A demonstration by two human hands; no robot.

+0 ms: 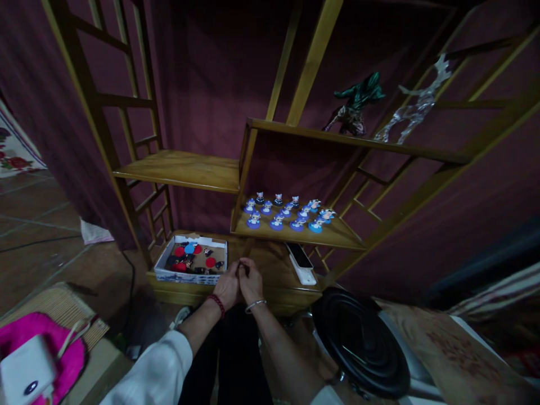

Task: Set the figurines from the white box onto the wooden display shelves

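My left hand and my right hand meet in front of the low wooden shelf. Their fingers are pressed together around something small and dark that I cannot make out. A red bead bracelet circles the left wrist, and a silver bangle the right. Just left of the hands, an open white cardboard box holds red and blue discs and several small dark figure pieces. Above and to the right, small figurines on purple, blue and black round bases stand in rows on a raised shelf.
A black phone lies on a white box right of my hands. Higher up stand a green statue and a clear deer figure. At lower right is a black round stool; at lower left, a white device on a pink mat.
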